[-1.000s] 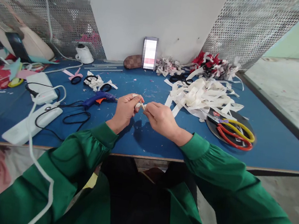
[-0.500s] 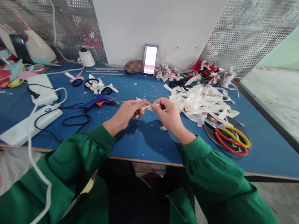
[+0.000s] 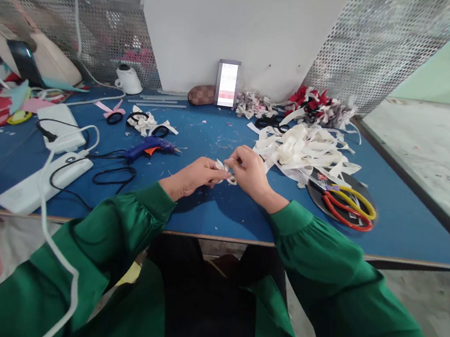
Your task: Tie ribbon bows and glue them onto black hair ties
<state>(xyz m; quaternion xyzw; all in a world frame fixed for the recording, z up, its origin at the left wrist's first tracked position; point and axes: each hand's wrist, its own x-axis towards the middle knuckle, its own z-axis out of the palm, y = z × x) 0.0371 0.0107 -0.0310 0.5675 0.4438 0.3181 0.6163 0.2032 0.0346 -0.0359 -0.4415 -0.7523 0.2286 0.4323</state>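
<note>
Over the middle of the blue table [image 3: 218, 217], my left hand [image 3: 199, 176] pinches a small cream fabric strip [image 3: 232, 180]. My right hand [image 3: 248, 172] meets it from the right, its fingers closed on the same strip. Part of the strip is hidden by the fingers. Left of my hands lies a blue glue gun [image 3: 151, 146] with an orange trigger. A heap of cream fabric strips [image 3: 297, 150] lies beyond my right hand.
Scissors with red and yellow handles [image 3: 348, 207] rest on a dark round plate at right. A white power strip [image 3: 44, 183] with cables lies left. Finished-looking bows [image 3: 146, 122], a phone [image 3: 227, 83] and a brown case [image 3: 201, 94] stand farther back.
My fingers have shifted around the strip, and a small loop of it now shows below them. My left hand lies flatter. The whole view has shifted slightly.
</note>
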